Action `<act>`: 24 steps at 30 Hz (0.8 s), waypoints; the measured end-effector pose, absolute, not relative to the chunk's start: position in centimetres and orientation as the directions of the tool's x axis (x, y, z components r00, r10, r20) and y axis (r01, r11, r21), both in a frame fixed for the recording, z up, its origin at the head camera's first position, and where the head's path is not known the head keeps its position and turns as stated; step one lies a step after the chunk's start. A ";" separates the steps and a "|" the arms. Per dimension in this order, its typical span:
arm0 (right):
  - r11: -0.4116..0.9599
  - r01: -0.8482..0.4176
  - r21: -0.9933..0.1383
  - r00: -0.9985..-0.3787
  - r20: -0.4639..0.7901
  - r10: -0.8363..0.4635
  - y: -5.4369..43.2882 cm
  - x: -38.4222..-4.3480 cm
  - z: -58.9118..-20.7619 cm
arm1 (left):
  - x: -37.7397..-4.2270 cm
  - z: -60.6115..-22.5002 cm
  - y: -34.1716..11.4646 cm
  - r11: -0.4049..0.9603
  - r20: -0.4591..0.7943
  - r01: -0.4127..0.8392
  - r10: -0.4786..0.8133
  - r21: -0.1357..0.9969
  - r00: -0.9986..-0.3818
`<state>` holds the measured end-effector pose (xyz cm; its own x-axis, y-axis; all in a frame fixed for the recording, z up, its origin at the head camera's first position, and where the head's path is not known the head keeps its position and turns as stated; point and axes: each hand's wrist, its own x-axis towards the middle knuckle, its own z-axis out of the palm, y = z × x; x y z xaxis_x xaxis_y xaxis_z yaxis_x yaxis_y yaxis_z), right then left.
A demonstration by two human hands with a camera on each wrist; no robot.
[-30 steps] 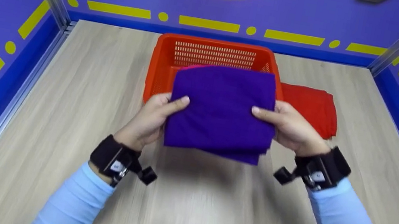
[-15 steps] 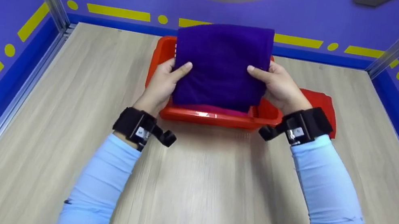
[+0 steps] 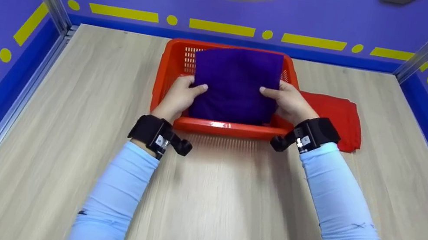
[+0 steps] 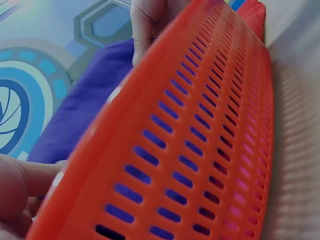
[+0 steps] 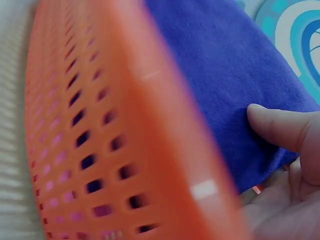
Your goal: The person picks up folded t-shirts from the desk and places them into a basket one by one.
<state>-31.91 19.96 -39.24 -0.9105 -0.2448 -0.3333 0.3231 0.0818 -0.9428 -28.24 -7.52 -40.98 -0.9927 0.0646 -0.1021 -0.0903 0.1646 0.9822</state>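
A folded purple cloth (image 3: 235, 86) is held flat by its two sides, inside the rim of a red-orange plastic basket (image 3: 225, 129). My left hand (image 3: 179, 95) pinches its left edge, thumb on top and fingers underneath. On the opposite edge, my right hand (image 3: 291, 102) grips the cloth the same way, as the right wrist view shows with the thumb on the purple fabric (image 5: 220, 85). Through the slots of the basket wall (image 4: 165, 135), purple shows high up and pink fabric lower down, near the basket's bottom.
Folded red cloth (image 3: 335, 121) lies on the wooden table (image 3: 216, 208) just right of the basket. Behind the basket stands a blue panel (image 3: 224, 12) with yellow markings, and similar panels rise at left and right. Both wrists wear black camera straps (image 3: 150, 133).
Both hands have carried the purple cloth forward from in front of the basket to over it, then lowered it inside the rim. The red cloth stays where it was.
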 end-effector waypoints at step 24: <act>0.101 0.392 -0.915 -0.861 -0.403 -0.309 19.8 -32.5 -40.9 | -29.7 -41.2 -5.9 0.747 -0.273 -0.105 0.106 0.657 -0.956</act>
<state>-32.52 19.77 -40.91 -0.8615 -0.3088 -0.4031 0.3917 0.1011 -0.9145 -29.70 -5.85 -41.24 -0.9561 0.1055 -0.2733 -0.1053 0.7466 0.6569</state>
